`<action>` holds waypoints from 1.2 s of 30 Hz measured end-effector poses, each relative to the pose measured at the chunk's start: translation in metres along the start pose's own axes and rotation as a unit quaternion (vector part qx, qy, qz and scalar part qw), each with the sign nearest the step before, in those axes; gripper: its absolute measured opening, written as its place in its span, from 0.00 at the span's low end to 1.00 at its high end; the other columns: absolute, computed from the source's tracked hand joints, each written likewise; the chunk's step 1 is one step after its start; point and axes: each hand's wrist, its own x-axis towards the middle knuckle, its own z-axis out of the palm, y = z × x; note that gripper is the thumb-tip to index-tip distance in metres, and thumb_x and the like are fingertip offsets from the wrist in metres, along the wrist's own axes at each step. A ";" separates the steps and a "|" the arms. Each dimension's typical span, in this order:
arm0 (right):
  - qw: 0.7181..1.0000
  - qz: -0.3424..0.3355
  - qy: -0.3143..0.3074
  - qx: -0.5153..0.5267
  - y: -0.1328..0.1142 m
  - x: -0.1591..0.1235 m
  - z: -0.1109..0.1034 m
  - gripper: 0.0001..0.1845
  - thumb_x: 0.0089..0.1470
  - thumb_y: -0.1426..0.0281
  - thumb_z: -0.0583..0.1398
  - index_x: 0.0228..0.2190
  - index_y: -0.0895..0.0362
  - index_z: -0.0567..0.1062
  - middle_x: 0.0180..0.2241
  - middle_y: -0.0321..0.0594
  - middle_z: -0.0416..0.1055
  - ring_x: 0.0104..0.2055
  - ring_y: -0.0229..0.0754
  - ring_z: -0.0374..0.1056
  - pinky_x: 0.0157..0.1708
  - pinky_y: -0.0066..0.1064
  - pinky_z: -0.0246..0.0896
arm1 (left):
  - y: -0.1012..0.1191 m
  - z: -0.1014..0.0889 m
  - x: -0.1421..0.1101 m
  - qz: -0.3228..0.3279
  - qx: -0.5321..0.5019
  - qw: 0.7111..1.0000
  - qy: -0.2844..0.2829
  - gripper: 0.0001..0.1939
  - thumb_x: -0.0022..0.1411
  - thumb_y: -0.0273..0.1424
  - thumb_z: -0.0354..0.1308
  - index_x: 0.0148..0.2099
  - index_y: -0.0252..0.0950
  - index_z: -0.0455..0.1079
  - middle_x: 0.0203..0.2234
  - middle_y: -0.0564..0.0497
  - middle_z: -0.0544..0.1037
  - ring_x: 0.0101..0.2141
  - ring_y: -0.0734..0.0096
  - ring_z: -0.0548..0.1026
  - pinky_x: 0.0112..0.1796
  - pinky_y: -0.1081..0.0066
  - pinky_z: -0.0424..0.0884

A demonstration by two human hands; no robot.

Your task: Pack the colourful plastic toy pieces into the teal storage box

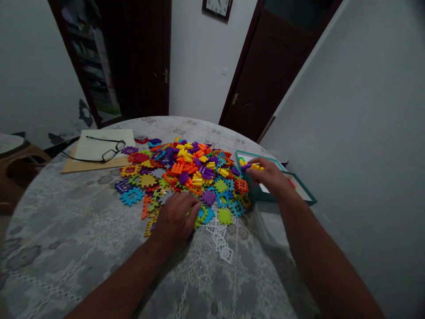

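My right hand (267, 176) is over the green-rimmed box at the right. Its fingers are closed on a few purple and yellow plastic building pieces (257, 166). My left hand (177, 215) rests at the near edge of a heap of plastic building pieces (195, 170). Its thumb stands apart from the bent fingers, whose tips are partly hidden; I see nothing held there. Small orange, yellow and purple ribbed pieces top the heap, with flat toothed squares in many colours around them. The green-rimmed box (300, 186) has a white inside and holds some coloured pieces.
Black-framed glasses (109, 155) lie on paper (96, 138) at the left. White lattice pieces (226, 252) lie near the heap. A patterned cloth covers the round table (83, 248). Close on the right is a wall (372, 133); a brown chair (20, 177) stands at left.
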 end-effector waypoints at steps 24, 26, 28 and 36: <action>0.995 0.012 0.081 -0.064 -0.004 0.051 -0.006 0.13 0.63 0.72 0.65 0.49 0.59 0.82 0.40 0.44 0.81 0.36 0.40 0.78 0.31 0.26 0.72 | -0.042 0.011 -0.002 -0.120 0.094 0.987 0.044 0.09 0.74 0.29 0.54 0.45 0.37 0.76 0.40 0.42 0.82 0.44 0.50 0.78 0.51 0.53 0.73; 0.991 -0.071 -0.022 -0.110 -0.016 -0.005 0.019 0.14 0.64 0.65 0.67 0.49 0.56 0.83 0.38 0.42 0.81 0.37 0.43 0.78 0.36 0.31 0.76 | -0.043 0.010 -0.001 -0.135 0.084 0.986 0.051 0.10 0.74 0.30 0.53 0.46 0.38 0.76 0.41 0.42 0.82 0.45 0.51 0.79 0.52 0.53 0.73; 0.974 -0.145 -0.104 -0.137 -0.020 -0.065 0.046 0.15 0.68 0.61 0.64 0.52 0.53 0.83 0.41 0.42 0.82 0.39 0.44 0.78 0.42 0.38 0.78 | -0.043 0.006 0.001 -0.152 0.067 0.984 0.066 0.11 0.75 0.30 0.51 0.46 0.38 0.76 0.42 0.42 0.83 0.47 0.52 0.79 0.55 0.53 0.73; 0.916 -0.303 -0.088 -0.246 0.028 -0.174 0.127 0.31 0.66 0.64 0.65 0.67 0.54 0.71 0.71 0.57 0.64 0.76 0.65 0.56 0.72 0.65 0.58 | -0.042 -0.032 0.007 -0.200 0.058 0.974 0.088 0.16 0.76 0.37 0.51 0.57 0.38 0.75 0.52 0.41 0.81 0.56 0.51 0.77 0.63 0.52 0.72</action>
